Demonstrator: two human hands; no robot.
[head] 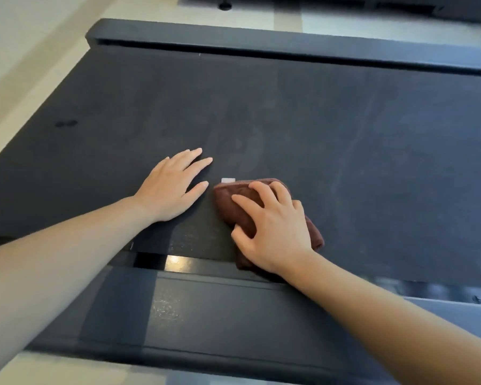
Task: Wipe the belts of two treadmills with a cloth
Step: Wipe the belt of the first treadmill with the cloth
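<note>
A dark treadmill belt (317, 120) fills most of the head view. A folded brown cloth (233, 201) with a small white tag lies on the belt close to its near edge. My right hand (272, 226) presses down on the cloth, fingers curled over it. My left hand (172, 187) rests flat on the bare belt just left of the cloth, fingers spread, holding nothing. Faint smears show on the belt beyond the hands.
The near side rail (220, 315) of the treadmill runs below my arms, and the far side rail (261, 40) borders the belt at the top. Pale floor (25, 51) shows at the left. Part of another dark machine (400, 6) sits at the top right.
</note>
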